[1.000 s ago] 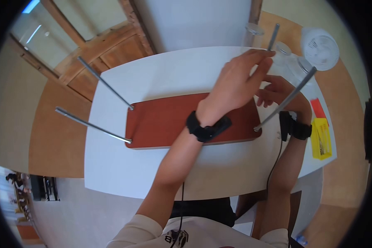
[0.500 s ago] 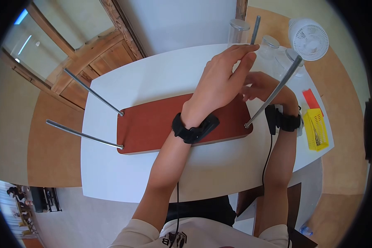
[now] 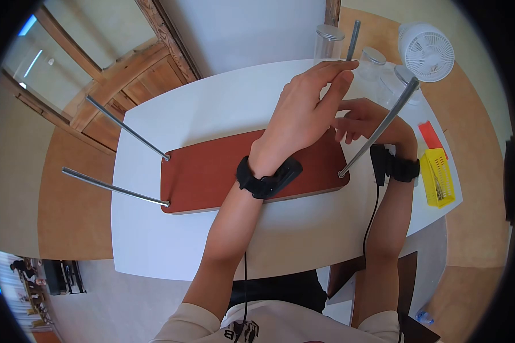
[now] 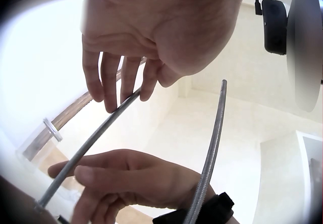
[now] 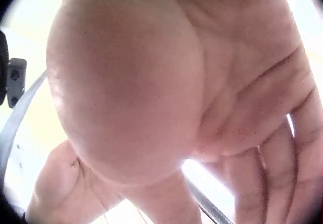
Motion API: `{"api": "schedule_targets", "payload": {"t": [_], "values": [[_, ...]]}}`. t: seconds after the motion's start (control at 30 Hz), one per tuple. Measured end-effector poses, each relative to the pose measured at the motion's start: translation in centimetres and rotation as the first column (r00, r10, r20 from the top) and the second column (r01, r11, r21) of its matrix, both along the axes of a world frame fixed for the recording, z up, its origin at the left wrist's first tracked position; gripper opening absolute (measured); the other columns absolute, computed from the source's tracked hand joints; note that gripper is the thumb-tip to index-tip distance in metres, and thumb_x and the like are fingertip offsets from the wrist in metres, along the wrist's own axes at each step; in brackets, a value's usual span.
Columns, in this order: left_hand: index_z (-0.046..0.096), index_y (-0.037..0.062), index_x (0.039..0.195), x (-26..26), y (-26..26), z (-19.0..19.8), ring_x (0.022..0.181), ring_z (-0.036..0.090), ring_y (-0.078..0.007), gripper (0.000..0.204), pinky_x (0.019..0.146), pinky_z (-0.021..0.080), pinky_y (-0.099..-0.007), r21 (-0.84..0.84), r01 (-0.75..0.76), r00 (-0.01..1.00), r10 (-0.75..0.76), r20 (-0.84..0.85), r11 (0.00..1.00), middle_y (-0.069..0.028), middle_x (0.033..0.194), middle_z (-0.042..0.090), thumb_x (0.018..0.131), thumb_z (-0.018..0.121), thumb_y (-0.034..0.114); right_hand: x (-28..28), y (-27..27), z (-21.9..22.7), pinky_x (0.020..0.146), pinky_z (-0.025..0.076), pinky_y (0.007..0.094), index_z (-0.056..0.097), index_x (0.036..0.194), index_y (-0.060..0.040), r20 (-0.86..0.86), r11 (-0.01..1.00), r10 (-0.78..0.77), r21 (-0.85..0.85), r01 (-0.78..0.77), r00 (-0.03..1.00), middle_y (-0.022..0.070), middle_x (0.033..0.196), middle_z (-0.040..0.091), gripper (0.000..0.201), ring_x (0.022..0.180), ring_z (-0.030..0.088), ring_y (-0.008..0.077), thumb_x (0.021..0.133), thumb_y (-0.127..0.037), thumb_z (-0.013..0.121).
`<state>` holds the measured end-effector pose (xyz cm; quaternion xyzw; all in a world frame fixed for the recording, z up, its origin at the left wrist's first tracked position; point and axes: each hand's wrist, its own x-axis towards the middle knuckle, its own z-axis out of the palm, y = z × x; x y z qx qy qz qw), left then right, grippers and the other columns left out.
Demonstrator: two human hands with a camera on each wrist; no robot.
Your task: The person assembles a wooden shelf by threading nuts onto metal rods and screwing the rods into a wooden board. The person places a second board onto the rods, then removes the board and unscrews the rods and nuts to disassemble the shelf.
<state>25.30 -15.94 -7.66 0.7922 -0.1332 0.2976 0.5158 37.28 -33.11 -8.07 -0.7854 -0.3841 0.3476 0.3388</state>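
An upturned small table or bench, its reddish-brown board (image 3: 206,174) flat on the white table, has slender metal legs standing up at its corners. My left hand (image 3: 303,106) reaches over the board to the far right leg (image 3: 353,40). In the left wrist view its extended fingers lie at the upper part of that leg (image 4: 91,141). Lower down, my right hand (image 3: 369,120) is beside the same leg, fingers loosely bent. In the right wrist view the leg (image 5: 212,208) shows between thumb and fingers. The near right leg (image 3: 386,123) rises in front of my right hand.
Two more legs, far left (image 3: 126,126) and near left (image 3: 114,187), stick up. Lidded clear jars (image 3: 329,43) and a white fan (image 3: 429,54) stand at the back right. A yellow basket (image 3: 438,183) and a red item (image 3: 431,136) lie to the right.
The head view has shifted, so everything sits further left and the board slightly lower. Both hands stay around the far right leg; the right fingers have moved slightly.
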Motion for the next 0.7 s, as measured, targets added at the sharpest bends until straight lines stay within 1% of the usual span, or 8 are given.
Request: {"api": "schedule_targets", "payload": {"t": [0.1,0.17,0.23,0.3,0.37,0.47,0.63,0.7], "values": [[0.067,0.0041,0.134,0.0,-0.2,0.0,0.098,0.065,-0.0224,0.039,0.094,0.049,-0.0356,-0.008,0.013,1.000,-0.012,0.015,1.000,-0.0148,0.107,0.073,0.111,0.049,0.031,0.9,-0.1,-2.2,0.074,0.056,0.0305,0.060,0.132,0.0057,0.176,0.986,-0.071,0.163,0.042,0.982,0.0126,0.098,0.075,0.054,0.085,0.070,0.0171,0.095,-0.032,0.073],[0.067,0.0042,0.134,0.1,-0.2,0.0,0.097,0.065,-0.0221,0.038,0.092,0.050,-0.0359,-0.011,0.008,1.000,-0.008,0.025,1.000,-0.0153,0.106,0.073,0.111,0.049,0.030,1.1,-0.3,-2.3,0.073,0.056,0.0303,0.061,0.131,0.0039,0.183,0.993,0.004,0.115,-0.026,0.983,0.0115,0.098,0.075,0.052,0.084,0.070,0.0163,0.095,-0.032,0.073],[0.069,0.0026,0.125,0.2,-0.2,0.0,0.096,0.070,-0.0417,0.029,0.083,0.055,-0.0425,-0.036,-0.025,0.998,0.027,0.048,0.999,-0.0215,0.113,0.072,0.103,0.057,0.018,1.1,0.0,-2.1,0.072,0.056,0.0302,0.062,0.131,0.0021,0.190,0.988,0.112,0.085,-0.130,0.975,0.0104,0.098,0.075,0.050,0.083,0.069,0.0155,0.095,-0.031,0.073],[0.069,0.0022,0.122,-0.1,-0.2,0.2,0.101,0.067,-0.0435,0.028,0.086,0.054,-0.0450,-0.045,-0.023,0.999,0.025,0.044,0.999,-0.0211,0.114,0.071,0.102,0.058,0.017,1.3,-0.5,-2.2,0.072,0.055,0.0298,0.065,0.129,0.0010,-0.049,0.988,0.042,0.149,-0.034,0.998,0.0106,0.101,0.074,0.046,0.084,0.069,0.0161,0.096,-0.029,0.073],[0.068,0.0033,0.128,0.1,0.0,-0.4,0.099,0.070,-0.0344,0.031,0.089,0.054,-0.0397,0.004,-0.053,0.989,0.051,0.138,0.999,-0.0202,0.112,0.072,0.105,0.055,0.020,0.4,0.0,-0.6,0.072,0.055,0.0289,0.065,0.128,0.0038,0.073,0.999,0.005,0.048,-0.009,0.997,0.0105,0.101,0.075,0.044,0.084,0.069,0.0173,0.095,-0.024,0.073],[0.068,0.0006,0.125,-0.3,-0.1,0.2,0.106,0.068,-0.0416,0.030,0.091,0.054,-0.0422,-0.018,-0.040,0.986,0.042,0.161,0.999,-0.0220,0.118,0.071,0.104,0.055,0.019,-0.5,0.6,-0.5,0.075,0.055,0.0296,0.067,0.125,0.0037,0.133,0.996,-0.045,0.079,0.034,0.990,0.0102,0.098,0.075,0.040,0.085,0.069,0.0179,0.092,-0.019,0.075],[0.068,-0.0018,0.124,-0.3,-0.1,0.0,0.105,0.067,-0.0434,0.031,0.091,0.054,-0.0432,-0.023,-0.048,0.986,0.051,0.160,0.999,-0.0233,0.117,0.070,0.104,0.055,0.018,1.2,0.3,-1.7,0.082,0.057,0.0347,0.068,0.122,0.0036,0.062,0.998,0.057,0.035,-0.059,0.996,0.0149,0.109,0.074,0.040,0.095,0.072,0.0219,0.088,-0.014,0.079],[0.068,-0.0018,0.124,-0.3,-0.1,0.3,0.103,0.067,-0.0432,0.031,0.089,0.053,-0.0436,-0.022,-0.039,0.992,0.041,0.122,0.999,-0.0233,0.117,0.071,0.104,0.054,0.018,1.5,0.1,-2.4,0.085,0.057,0.0359,0.069,0.120,0.0041,0.213,0.989,0.077,0.108,-0.102,0.974,0.0170,0.111,0.074,0.039,0.097,0.072,0.0245,0.087,-0.013,0.081]]}}
